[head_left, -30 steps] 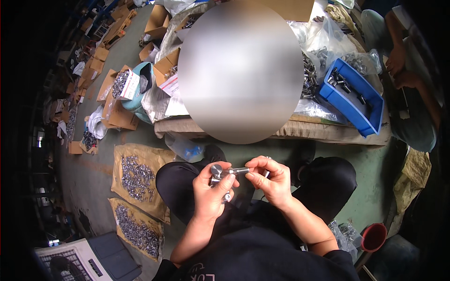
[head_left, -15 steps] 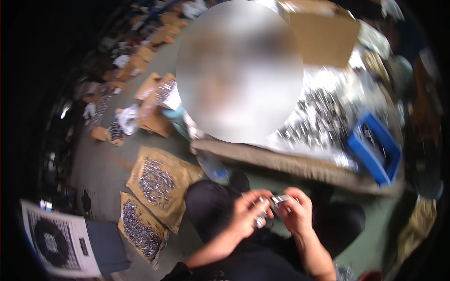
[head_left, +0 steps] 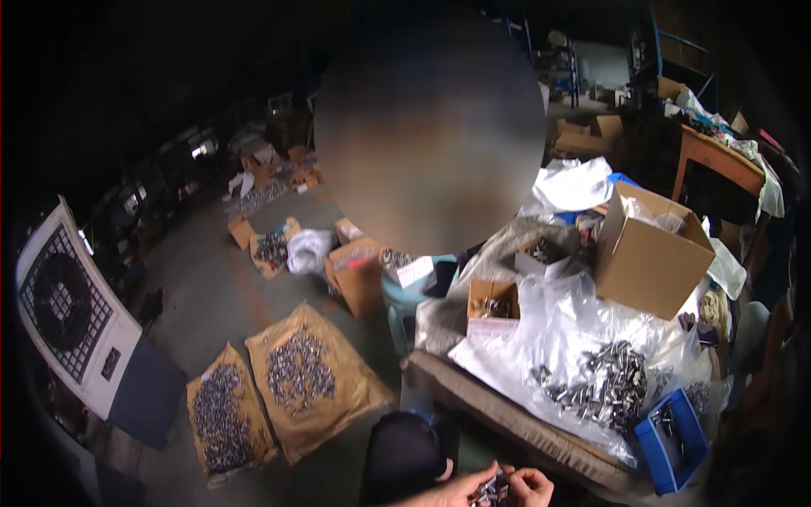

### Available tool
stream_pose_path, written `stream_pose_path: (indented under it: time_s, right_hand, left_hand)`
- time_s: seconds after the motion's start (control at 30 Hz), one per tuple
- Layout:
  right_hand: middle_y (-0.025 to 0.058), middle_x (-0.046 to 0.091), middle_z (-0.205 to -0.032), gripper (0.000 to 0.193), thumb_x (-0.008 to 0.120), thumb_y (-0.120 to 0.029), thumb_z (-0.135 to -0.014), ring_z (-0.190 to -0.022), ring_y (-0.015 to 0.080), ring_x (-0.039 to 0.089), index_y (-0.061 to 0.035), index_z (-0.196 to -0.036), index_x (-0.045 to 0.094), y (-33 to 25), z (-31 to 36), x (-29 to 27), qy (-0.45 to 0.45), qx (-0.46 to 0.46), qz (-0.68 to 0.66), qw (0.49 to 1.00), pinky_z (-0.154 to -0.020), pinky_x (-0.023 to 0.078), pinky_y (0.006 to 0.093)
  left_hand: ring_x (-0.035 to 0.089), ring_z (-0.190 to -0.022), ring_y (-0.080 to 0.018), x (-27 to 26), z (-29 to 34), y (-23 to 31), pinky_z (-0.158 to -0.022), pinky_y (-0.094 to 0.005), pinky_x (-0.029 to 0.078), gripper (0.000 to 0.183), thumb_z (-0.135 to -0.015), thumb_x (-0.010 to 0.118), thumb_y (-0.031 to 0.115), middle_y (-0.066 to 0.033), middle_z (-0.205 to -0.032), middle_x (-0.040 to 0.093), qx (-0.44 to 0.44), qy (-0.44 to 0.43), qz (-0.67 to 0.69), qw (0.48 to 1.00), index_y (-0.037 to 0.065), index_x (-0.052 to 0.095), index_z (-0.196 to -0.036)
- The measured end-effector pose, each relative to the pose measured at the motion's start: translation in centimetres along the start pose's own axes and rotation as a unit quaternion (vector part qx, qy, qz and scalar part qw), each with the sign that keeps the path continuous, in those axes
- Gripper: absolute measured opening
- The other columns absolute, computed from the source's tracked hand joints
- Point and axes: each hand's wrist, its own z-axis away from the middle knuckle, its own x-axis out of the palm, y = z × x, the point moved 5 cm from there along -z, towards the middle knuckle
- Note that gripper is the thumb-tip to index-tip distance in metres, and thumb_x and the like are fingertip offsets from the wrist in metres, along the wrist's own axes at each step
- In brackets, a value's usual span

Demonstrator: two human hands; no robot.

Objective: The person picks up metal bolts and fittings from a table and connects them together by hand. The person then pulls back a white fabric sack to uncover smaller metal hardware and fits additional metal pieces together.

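Tabletop (head_left: 507, 416) spans the right; plastic (head_left: 557, 317) lies over it, carton (head_left: 646, 266) behind; the metal pile (head_left: 604, 387) rests on top, likely so nothing rolls off. Blue bin (head_left: 654, 460) sits edgeside, seemingly for easy reach. Down low, left hand (head_left: 456, 490) holds small parts (head_left: 490, 490), right hand (head_left: 532, 487) curls narrow against them, exact grip unclear.

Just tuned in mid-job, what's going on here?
At the lower edge, a person's left hand holds metal pieces, with the right hand close against them; its grip is unclear. At right, a metal pile lies on plastic sheeting near a blue bin. Small parts lie on two brown sacks at left.
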Motion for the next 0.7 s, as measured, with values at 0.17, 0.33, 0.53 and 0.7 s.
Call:
stream_pose_path:
  time_s: [0.17, 0.33, 0.53, 0.7]
  right_hand:
    - [0.0033, 0.055, -0.076, 0.013, 0.063, -0.005, -0.073, -0.06, 0.01, 0.052, 0.0006, -0.084, 0.061, 0.3, -1.0, 0.5, -0.026, -0.187, 0.131, 0.973, -0.052, 0.041, 0.0198]
    - [0.0031, 0.054, -0.074, 0.011, 0.061, -0.008, -0.075, -0.057, 0.009, 0.05, 0.0007, -0.082, 0.06, 1.8, -0.8, 0.1, -0.045, -0.133, 0.17, 0.975, -0.051, 0.041, 0.0199]
    - [0.0008, 0.054, -0.063, 0.011, 0.06, -0.012, -0.078, -0.055, 0.0066, 0.049, -0.0022, -0.077, 0.055, 4.2, -0.2, -0.9, -0.009, -0.045, 0.077, 0.996, -0.047, 0.038, 0.0191]
    - [0.0043, 0.055, -0.072, 0.014, 0.062, -0.001, -0.069, -0.056, 0.0082, 0.05, 0.0002, -0.081, 0.053, 2.1, -0.1, -1.9, 0.003, -0.088, 0.06, 0.994, -0.05, 0.04, 0.0199]
  left_hand:
    - [0.049, -0.069, -0.0032, -1.7, -2.3, 0.6, -0.046, -0.0186, 0.034, 0.048, -0.082, 0.043, 0.05, 0.0062, -0.09, 0.056, 0.057, -0.071, -0.07, 0.993, 0.014, 0.051, -0.113]
    - [0.046, -0.066, -0.0024, -1.7, -2.1, -0.4, -0.046, -0.0186, 0.033, 0.047, -0.083, 0.044, 0.048, 0.0062, -0.09, 0.056, 0.065, -0.066, -0.097, 0.991, 0.014, 0.051, -0.115]
    - [0.048, -0.058, -0.0045, -3.0, -2.6, -2.2, -0.04, -0.0196, 0.033, 0.035, -0.085, 0.048, 0.038, 0.0038, -0.084, 0.058, 0.084, -0.032, -0.045, 0.995, 0.014, 0.055, -0.11]
    - [0.054, -0.055, -0.0081, -4.2, -2.6, -1.7, -0.036, -0.0206, 0.033, 0.022, -0.082, 0.055, 0.032, 0.0017, -0.068, 0.057, 0.05, 0.02, -0.051, 0.997, 0.012, 0.058, -0.091]
